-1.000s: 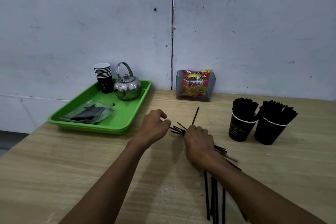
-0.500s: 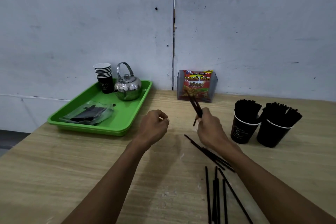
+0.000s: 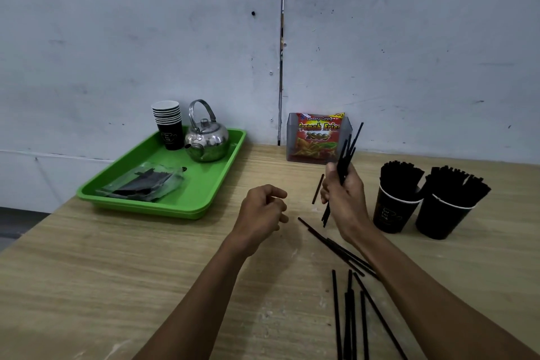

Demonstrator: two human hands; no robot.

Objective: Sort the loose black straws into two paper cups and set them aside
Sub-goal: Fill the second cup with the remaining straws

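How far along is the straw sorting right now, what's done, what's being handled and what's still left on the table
Mostly done: both paper cups, the left cup and the right cup, are already packed with black straws. In hand: the right hand grips a small bundle of straws, raised off the table; the left hand holds nothing. Left: about a dozen loose straws lie near the right forearm, plus one single straw by the hands.

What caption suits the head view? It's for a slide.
Right hand lifts a bundle of black straws beside two straw-filled paper cups; more straws lie loose.
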